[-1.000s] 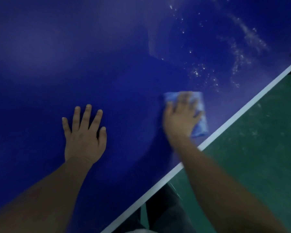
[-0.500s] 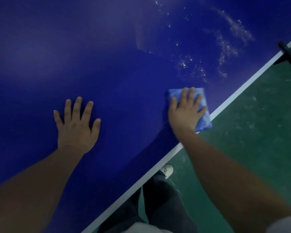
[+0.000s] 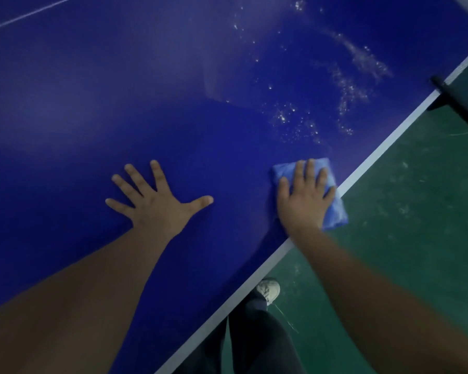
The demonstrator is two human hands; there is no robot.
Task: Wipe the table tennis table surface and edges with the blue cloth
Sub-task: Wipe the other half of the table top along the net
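The dark blue table tennis table (image 3: 119,103) fills most of the view, with its white edge line (image 3: 376,155) running diagonally at the right. A folded blue cloth (image 3: 333,209) lies at that edge, one corner hanging past it. My right hand (image 3: 304,201) presses flat on the cloth, fingers straight. My left hand (image 3: 157,206) rests flat on the bare table to the left, fingers spread wide. White dust specks (image 3: 343,87) are scattered on the surface beyond the cloth.
Green floor (image 3: 403,238) lies to the right of the table. A black net clamp (image 3: 454,101) sticks out at the table edge at upper right. My dark trouser leg (image 3: 254,333) and a white shoe (image 3: 268,290) show below the edge.
My right hand has slid the cloth toward the white edge, so a corner now overhangs it. My left hand has spread its thumb and fingers wider on the table.
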